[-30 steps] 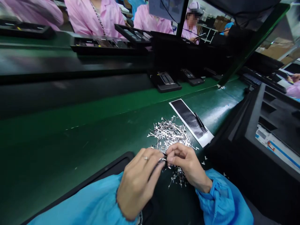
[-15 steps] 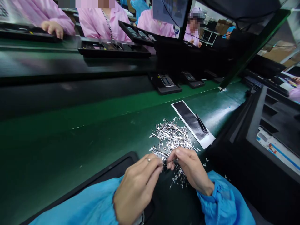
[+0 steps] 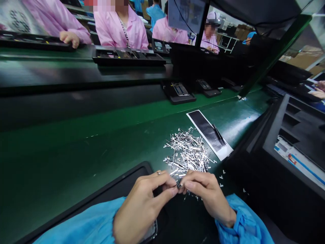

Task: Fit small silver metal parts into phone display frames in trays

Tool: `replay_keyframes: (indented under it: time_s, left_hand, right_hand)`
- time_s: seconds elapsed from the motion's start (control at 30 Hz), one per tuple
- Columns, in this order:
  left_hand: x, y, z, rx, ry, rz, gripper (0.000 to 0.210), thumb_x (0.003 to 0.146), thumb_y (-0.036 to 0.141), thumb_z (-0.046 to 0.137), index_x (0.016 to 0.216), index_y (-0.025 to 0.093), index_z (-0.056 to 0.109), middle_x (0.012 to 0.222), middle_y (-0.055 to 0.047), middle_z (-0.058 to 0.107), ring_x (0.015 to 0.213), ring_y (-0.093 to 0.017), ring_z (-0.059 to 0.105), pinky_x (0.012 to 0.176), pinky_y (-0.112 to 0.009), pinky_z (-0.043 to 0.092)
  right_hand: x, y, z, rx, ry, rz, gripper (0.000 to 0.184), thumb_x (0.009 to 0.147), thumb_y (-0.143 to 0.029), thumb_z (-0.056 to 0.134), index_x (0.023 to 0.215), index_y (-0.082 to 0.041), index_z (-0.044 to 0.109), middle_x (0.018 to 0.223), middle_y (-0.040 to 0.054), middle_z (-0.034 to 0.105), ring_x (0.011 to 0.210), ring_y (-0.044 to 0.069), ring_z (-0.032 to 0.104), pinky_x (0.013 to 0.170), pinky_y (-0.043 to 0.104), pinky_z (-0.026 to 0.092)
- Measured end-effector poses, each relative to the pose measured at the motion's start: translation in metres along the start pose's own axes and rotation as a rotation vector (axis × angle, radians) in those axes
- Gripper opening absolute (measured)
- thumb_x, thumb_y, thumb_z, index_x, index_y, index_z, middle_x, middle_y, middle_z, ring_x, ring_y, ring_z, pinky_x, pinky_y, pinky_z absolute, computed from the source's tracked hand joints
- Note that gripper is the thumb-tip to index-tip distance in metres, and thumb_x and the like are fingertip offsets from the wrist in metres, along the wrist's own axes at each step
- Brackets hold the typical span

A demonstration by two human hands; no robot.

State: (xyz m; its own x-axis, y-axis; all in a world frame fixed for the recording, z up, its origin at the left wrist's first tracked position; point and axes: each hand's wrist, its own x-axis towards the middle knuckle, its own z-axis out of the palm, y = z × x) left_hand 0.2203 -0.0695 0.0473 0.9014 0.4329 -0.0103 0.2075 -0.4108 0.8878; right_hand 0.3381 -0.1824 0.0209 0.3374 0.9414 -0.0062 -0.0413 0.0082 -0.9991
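My left hand (image 3: 147,201) and my right hand (image 3: 207,191) meet at the near edge of a pile of small silver and dark strips (image 3: 188,149). Both are closed in a pinch, fingertip to fingertip, on a tiny dark piece (image 3: 178,184); its kind is too small to make out. A ring sits on a finger of the left hand. Beneath my left wrist shows the edge of a flat, phone-like thing (image 3: 153,232), mostly hidden. It rests on a black tray (image 3: 134,173) with rounded corners.
Beyond the pile lies a white-bordered black sheet (image 3: 203,125) with dark tweezers (image 3: 218,135) on it. A black foam box (image 3: 274,135) stands at the right. Trays (image 3: 129,61) line the far bench, where people in pink coats sit. A green post (image 3: 274,57) slants at the upper right.
Both hands have come lower and closer together, their fingertips now meeting at the tiny piece. My right thumb shows more plainly. The view has shifted slightly.
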Motion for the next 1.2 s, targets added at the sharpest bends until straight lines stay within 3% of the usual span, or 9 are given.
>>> replay_keyframes:
  time_s: [0.17,0.33,0.43,0.53,0.7,0.83,1.03,1.13,1.2]
  left_hand:
    - [-0.004,0.005,0.0,-0.035,0.001,-0.024,0.02,0.071,0.024,0.05,0.053,0.018,0.056,0.051,0.003,0.053,0.05,-0.01,0.049,0.049,-0.018,0.038]
    - [-0.01,0.008,0.0,-0.072,-0.125,0.022,0.022,0.077,0.023,0.045,0.064,0.021,0.062,0.064,0.002,0.06,0.063,-0.012,0.054,0.059,-0.02,0.041]
    - [-0.016,0.01,-0.002,-0.04,-0.146,0.057,0.027,0.08,0.025,0.04,0.068,0.024,0.064,0.067,0.001,0.059,0.066,-0.013,0.053,0.059,-0.022,0.041]
    - [-0.022,0.012,-0.001,-0.029,-0.14,0.001,0.026,0.078,0.026,0.041,0.064,0.023,0.064,0.063,0.001,0.058,0.061,-0.013,0.053,0.055,-0.021,0.04]
    - [-0.026,0.014,-0.001,-0.254,-0.146,-0.22,0.018,0.067,0.029,0.051,0.054,0.017,0.058,0.052,0.002,0.053,0.051,-0.011,0.048,0.051,-0.021,0.038]
    - [-0.027,0.008,-0.006,-0.547,-0.145,-0.417,0.016,0.063,0.029,0.056,0.057,0.015,0.059,0.053,0.0,0.054,0.051,-0.01,0.049,0.052,-0.021,0.04]
    - [-0.03,-0.006,-0.012,-0.677,-0.027,-0.462,0.015,0.063,0.026,0.059,0.054,0.014,0.06,0.048,0.0,0.055,0.048,-0.009,0.049,0.049,-0.02,0.04]
    - [-0.031,-0.008,-0.014,-0.676,-0.016,-0.494,0.016,0.06,0.028,0.059,0.052,0.014,0.058,0.049,0.0,0.054,0.047,-0.01,0.049,0.05,-0.022,0.041]
    - [-0.031,-0.008,-0.016,-0.648,-0.012,-0.504,0.017,0.059,0.03,0.058,0.052,0.015,0.058,0.048,0.0,0.053,0.048,-0.01,0.048,0.051,-0.023,0.041]
  right_hand:
    - [-0.007,0.001,0.001,0.123,0.012,0.061,0.012,0.075,-0.024,0.058,0.067,-0.017,0.062,0.063,0.0002,0.056,0.062,0.011,0.052,0.06,0.024,0.04]
    - [-0.009,0.002,0.005,0.207,0.029,0.102,0.015,0.071,-0.025,0.059,0.06,-0.016,0.057,0.056,-0.0012,0.052,0.055,0.01,0.048,0.056,0.024,0.038]
    - [-0.013,0.002,0.007,0.208,0.034,0.116,0.018,0.07,-0.028,0.058,0.058,-0.016,0.055,0.052,-0.0017,0.05,0.052,0.01,0.047,0.055,0.025,0.038]
    - [-0.018,0.001,0.01,0.136,0.019,0.116,0.02,0.071,-0.031,0.057,0.059,-0.016,0.054,0.053,-0.0015,0.05,0.052,0.011,0.047,0.053,0.025,0.038]
    - [-0.025,0.002,0.013,-0.182,0.058,0.061,0.021,0.076,-0.03,0.052,0.059,-0.017,0.053,0.059,-0.0009,0.051,0.057,0.011,0.047,0.056,0.023,0.036]
    - [-0.037,0.006,-0.004,-0.526,0.231,0.026,0.023,0.08,-0.03,0.045,0.061,-0.019,0.049,0.061,-0.0013,0.048,0.058,0.011,0.045,0.056,0.023,0.035]
    - [-0.065,0.03,-0.061,-1.052,0.542,0.0,0.02,0.078,-0.032,0.047,0.063,-0.019,0.051,0.061,0.0023,0.049,0.058,0.016,0.045,0.054,0.027,0.032]
    - [-0.076,0.038,-0.076,-1.22,0.541,-0.025,0.019,0.078,-0.027,0.044,0.063,-0.019,0.051,0.058,0.0024,0.048,0.056,0.017,0.045,0.053,0.029,0.032]
    - [-0.078,0.038,-0.073,-1.281,0.517,-0.075,0.016,0.08,-0.023,0.041,0.073,-0.018,0.054,0.066,0.0047,0.051,0.063,0.019,0.048,0.055,0.031,0.036]
